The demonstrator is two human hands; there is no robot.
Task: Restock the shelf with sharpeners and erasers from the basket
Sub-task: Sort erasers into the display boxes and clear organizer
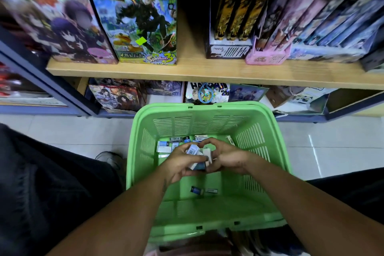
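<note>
A green plastic basket [276, 147] stands on the floor in front of me. Small white and blue erasers [166, 145] lie along its far bottom edge, and two small items, one dark blue [197, 190], lie nearer me. Both my hands are inside the basket, pressed together. My left hand [180, 162] grips several small white and blue erasers [193, 149]. My right hand [226, 157] curls round a white piece [207, 155] of the same bunch. The wooden shelf [207, 68] runs above the basket, with a bare gap in its middle.
Boxed anime merchandise [143, 23] and card packs [234, 18] stand on the shelf to either side of the gap. Gift bags [118, 95] sit on the lowest level behind the basket. My dark trouser legs [41, 183] flank the basket on a pale tiled floor.
</note>
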